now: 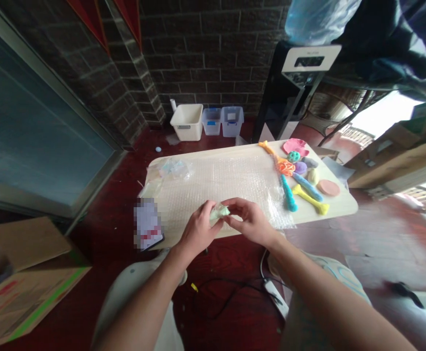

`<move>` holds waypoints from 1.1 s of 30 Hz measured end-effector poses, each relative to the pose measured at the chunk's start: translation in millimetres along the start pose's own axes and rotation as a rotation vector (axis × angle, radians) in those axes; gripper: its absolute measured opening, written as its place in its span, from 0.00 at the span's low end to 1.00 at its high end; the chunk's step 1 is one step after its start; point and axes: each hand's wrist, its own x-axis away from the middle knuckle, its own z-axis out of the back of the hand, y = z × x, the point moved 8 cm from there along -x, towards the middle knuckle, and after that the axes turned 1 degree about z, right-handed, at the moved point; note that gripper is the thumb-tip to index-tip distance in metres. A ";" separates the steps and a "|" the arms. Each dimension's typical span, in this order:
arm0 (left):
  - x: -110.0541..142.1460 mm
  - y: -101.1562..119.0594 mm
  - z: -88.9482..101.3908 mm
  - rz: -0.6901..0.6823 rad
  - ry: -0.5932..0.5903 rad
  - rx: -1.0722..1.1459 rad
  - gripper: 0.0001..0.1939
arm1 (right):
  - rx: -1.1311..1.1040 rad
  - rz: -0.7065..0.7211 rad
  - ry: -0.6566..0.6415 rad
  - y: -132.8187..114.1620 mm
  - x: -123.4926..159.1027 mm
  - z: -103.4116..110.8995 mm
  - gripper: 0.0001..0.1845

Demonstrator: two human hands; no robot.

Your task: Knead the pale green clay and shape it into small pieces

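Observation:
Over the near edge of the table, my left hand (199,224) is closed around a small pale green lump (219,211) that looks like soft modelling clay. At the lump's right end, the thumb and fingertips of my right hand (251,219) curve in and pinch it. Part of the lump is hidden by my fingers. Beneath and beyond both hands lies a sheet of clear bubble wrap (231,178). To the right, a yellow bone-shaped piece (311,200) and a teal stick-shaped piece (288,192) rest on the table (339,207).
An orange piece (285,167), a pink piece (296,146) and several other coloured shapes cluster at the right. A tablet-like device (149,224) sits at the left corner. Bins (187,122) stand by the wall, a cardboard box (30,278) lower left, a power strip (277,297) below.

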 end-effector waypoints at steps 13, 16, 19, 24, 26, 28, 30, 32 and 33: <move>17.8 -17.0 18.5 0.207 0.031 0.012 0.06 | 0.344 0.280 0.012 -35.1 0.1 -24.7 0.19; 18.5 -20.9 21.6 0.235 0.051 0.082 0.07 | 0.450 0.336 0.006 -41.5 1.0 -32.0 0.21; 19.4 -24.7 26.4 0.253 0.072 0.043 0.07 | 0.482 0.382 -0.024 -45.9 2.2 -41.8 0.21; 19.2 -28.0 32.6 0.211 0.082 -0.070 0.03 | 0.527 0.476 -0.104 -55.0 2.8 -58.2 0.17; 19.3 -29.7 34.4 0.206 0.082 -0.078 0.03 | 0.531 0.515 -0.143 -59.5 3.6 -63.3 0.17; 18.9 -29.8 36.9 0.202 0.089 -0.089 0.05 | 0.514 0.527 -0.161 -63.0 4.4 -65.6 0.17; 17.7 -27.4 40.8 0.192 0.116 -0.110 0.05 | 0.486 0.518 -0.151 -65.4 5.3 -65.1 0.17; 15.8 -22.4 44.8 0.171 0.153 -0.133 0.05 | 0.468 0.511 -0.119 -67.3 6.4 -63.0 0.18; 14.7 -19.4 46.2 0.159 0.169 -0.140 0.06 | 0.467 0.515 -0.103 -68.2 7.2 -61.8 0.19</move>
